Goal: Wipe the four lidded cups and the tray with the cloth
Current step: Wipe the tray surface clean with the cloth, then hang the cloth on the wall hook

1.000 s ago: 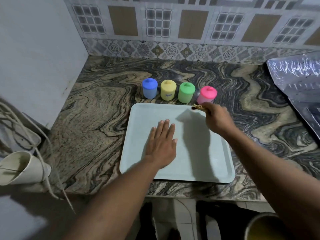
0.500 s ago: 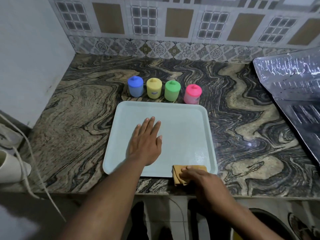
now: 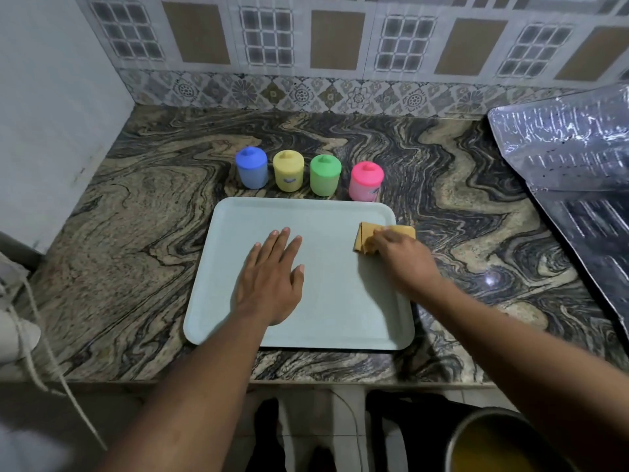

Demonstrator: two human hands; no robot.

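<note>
The right hand (image 3: 405, 258) pressed the cloth (image 3: 369, 237) flat under bent fingers at the tray's (image 3: 340, 301) far right edge. The left hand (image 3: 272, 284), fingers spread, pinned the tray. The 4 cups (image 3: 309, 175) stood just beyond, nearest the right hand.

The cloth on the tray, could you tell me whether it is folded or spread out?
Folded: the cloth shows layered edges under the right hand at the tray's right rim.
</note>
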